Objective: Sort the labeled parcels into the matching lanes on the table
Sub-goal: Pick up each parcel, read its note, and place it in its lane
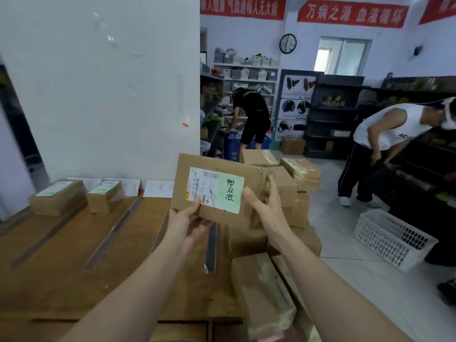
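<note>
I hold a brown cardboard parcel (197, 166) up in front of me, above the table's right end. It bears a white shipping label and a green sticker (230, 192) with handwriting. My left hand (187, 218) grips its lower left edge, thumb on the label. My right hand (264, 201) grips its right side, fingers curled round the taped end. Two labeled parcels stand in lanes at the far left of the wooden table (74, 255): one (58, 197) in the leftmost lane, another (104, 196) in the lane beside it.
Dark strips (112, 239) divide the table into lanes, with paper signs (159, 188) against the wall. A stack of cardboard boxes (291, 193) stands right of the table. A white crate (392, 239) lies on the floor. Two people bend over farther back.
</note>
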Demonstrator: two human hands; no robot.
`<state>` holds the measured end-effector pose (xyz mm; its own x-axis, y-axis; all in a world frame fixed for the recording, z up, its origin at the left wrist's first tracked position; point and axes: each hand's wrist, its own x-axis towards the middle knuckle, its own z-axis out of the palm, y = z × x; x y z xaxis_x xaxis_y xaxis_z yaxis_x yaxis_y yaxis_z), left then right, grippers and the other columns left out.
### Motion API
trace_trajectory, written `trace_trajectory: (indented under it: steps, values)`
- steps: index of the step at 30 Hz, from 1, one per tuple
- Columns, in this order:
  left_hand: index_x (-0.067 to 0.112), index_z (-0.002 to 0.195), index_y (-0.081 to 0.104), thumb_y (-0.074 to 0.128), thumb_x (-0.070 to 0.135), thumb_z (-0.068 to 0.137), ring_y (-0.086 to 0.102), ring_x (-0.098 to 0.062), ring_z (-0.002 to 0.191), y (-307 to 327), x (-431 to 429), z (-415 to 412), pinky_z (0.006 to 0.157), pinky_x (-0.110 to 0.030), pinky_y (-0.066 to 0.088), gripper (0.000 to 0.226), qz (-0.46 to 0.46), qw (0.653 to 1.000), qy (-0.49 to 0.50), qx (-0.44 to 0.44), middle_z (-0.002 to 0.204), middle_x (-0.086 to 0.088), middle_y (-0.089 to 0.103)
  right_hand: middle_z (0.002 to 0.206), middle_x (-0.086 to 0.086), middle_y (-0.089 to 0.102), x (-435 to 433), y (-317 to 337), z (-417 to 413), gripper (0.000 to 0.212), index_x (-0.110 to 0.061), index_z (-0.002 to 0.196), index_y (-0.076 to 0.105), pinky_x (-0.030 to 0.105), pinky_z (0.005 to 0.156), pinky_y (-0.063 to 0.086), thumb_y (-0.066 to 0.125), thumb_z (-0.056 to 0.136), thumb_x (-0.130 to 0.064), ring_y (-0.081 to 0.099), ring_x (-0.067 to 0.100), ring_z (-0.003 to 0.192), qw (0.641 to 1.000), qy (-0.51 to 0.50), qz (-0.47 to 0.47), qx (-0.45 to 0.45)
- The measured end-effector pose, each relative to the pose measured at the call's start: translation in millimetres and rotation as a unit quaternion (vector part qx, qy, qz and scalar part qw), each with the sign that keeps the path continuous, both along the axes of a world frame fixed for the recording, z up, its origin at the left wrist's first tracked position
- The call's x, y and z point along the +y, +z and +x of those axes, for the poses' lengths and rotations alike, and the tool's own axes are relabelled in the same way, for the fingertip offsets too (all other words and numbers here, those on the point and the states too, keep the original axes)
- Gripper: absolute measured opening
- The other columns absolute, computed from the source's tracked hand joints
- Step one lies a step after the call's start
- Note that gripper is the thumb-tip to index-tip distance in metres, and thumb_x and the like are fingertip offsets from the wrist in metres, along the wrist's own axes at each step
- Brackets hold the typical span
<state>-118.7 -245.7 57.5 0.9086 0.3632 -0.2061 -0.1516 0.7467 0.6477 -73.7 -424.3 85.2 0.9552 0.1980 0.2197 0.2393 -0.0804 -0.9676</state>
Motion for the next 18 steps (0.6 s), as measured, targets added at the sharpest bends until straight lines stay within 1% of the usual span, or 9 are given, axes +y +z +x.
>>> trace_trajectory:
  steps: [3, 5, 7, 9, 10, 12, 15, 17, 18]
  values:
    - [0.021, 0.135, 0.048, 0.073, 0.005, 0.075, 0.059, -0.034, 0.112, 0, 12, -3, 0.079, -0.059, 0.056, 0.067, -0.005, 1.000, 0.003, -0.013, 0.124, -0.013, 0.063, 0.158, -0.001, 0.020, 4, 8, 0, 0.121, -0.046, 0.151, 0.011, 0.054, 0.113, 0.034, 0.072, 0.052, -0.079, 0.031, 0.024, 0.141, 0.999, -0.011, -0.023, -0.041]
    - [0.022, 0.136, 0.049, 0.075, 0.008, 0.069, 0.059, -0.033, 0.114, -2, 18, -6, 0.070, -0.053, 0.059, 0.072, 0.020, 1.000, 0.010, -0.013, 0.125, -0.011, 0.064, 0.160, -0.002, 0.012, 6, 13, -1, 0.115, -0.051, 0.150, 0.007, 0.055, 0.114, 0.032, 0.075, 0.060, -0.072, 0.026, 0.025, 0.143, 0.996, -0.010, -0.054, -0.072]
    - [0.023, 0.135, 0.049, 0.076, 0.010, 0.067, 0.060, -0.032, 0.113, -4, 25, -10, 0.068, -0.049, 0.059, 0.074, 0.049, 0.999, 0.017, -0.009, 0.125, -0.010, 0.064, 0.158, -0.002, 0.011, 6, 16, 1, 0.107, -0.052, 0.150, 0.010, 0.050, 0.113, 0.032, 0.077, 0.068, -0.064, 0.025, 0.022, 0.139, 0.994, 0.007, -0.076, -0.083]
    - [0.025, 0.133, 0.051, 0.076, 0.011, 0.069, 0.060, -0.032, 0.112, -7, 32, -14, 0.074, -0.051, 0.057, 0.070, 0.060, 0.998, 0.021, 0.001, 0.123, -0.008, 0.065, 0.151, -0.001, 0.021, 8, 19, 2, 0.086, -0.043, 0.146, 0.029, 0.041, 0.104, 0.039, 0.075, 0.075, -0.053, 0.029, 0.019, 0.133, 0.991, 0.025, -0.097, -0.094]
    - [0.026, 0.131, 0.052, 0.075, 0.011, 0.072, 0.060, -0.031, 0.111, -8, 35, -16, 0.076, -0.051, 0.056, 0.065, 0.064, 0.998, 0.027, 0.008, 0.121, -0.008, 0.066, 0.146, 0.000, 0.027, 10, 18, 2, 0.072, -0.038, 0.140, 0.040, 0.036, 0.098, 0.041, 0.076, 0.078, -0.048, 0.033, 0.020, 0.132, 0.988, 0.029, -0.110, -0.104]
    - [0.023, 0.127, 0.055, 0.071, 0.010, 0.081, 0.062, -0.027, 0.105, -8, 40, -20, 0.071, -0.046, 0.055, 0.050, 0.077, 0.995, 0.048, 0.027, 0.115, -0.007, 0.068, 0.134, 0.000, 0.037, 17, 15, 3, 0.051, -0.032, 0.122, 0.050, 0.031, 0.091, 0.043, 0.077, 0.080, -0.042, 0.041, 0.019, 0.123, 0.984, 0.027, -0.133, -0.114]
    - [0.013, 0.124, 0.058, 0.068, 0.013, 0.088, 0.067, -0.024, 0.095, -8, 51, -30, 0.070, -0.042, 0.055, 0.037, 0.098, 0.991, 0.081, 0.047, 0.104, -0.008, 0.073, 0.123, -0.002, 0.044, 31, 10, 4, 0.045, -0.029, 0.111, 0.054, 0.029, 0.081, 0.047, 0.079, 0.077, -0.044, 0.046, 0.013, 0.109, 0.983, 0.040, -0.149, -0.100]
    - [0.010, 0.122, 0.059, 0.067, 0.015, 0.090, 0.069, -0.021, 0.094, -7, 58, -39, 0.075, -0.042, 0.056, 0.033, 0.115, 0.988, 0.095, 0.050, 0.103, -0.007, 0.073, 0.124, -0.001, 0.046, 41, 7, 3, 0.049, -0.029, 0.110, 0.055, 0.026, 0.074, 0.046, 0.080, 0.073, -0.049, 0.049, 0.013, 0.109, 0.985, 0.060, -0.142, -0.076]
    - [0.011, 0.122, 0.059, 0.066, 0.015, 0.091, 0.069, -0.020, 0.093, -7, 62, -44, 0.077, -0.040, 0.056, 0.032, 0.135, 0.984, 0.100, 0.053, 0.104, -0.005, 0.073, 0.126, -0.001, 0.045, 47, 4, 4, 0.052, -0.032, 0.113, 0.055, 0.027, 0.076, 0.047, 0.080, 0.072, -0.052, 0.049, 0.014, 0.111, 0.986, 0.074, -0.140, -0.059]
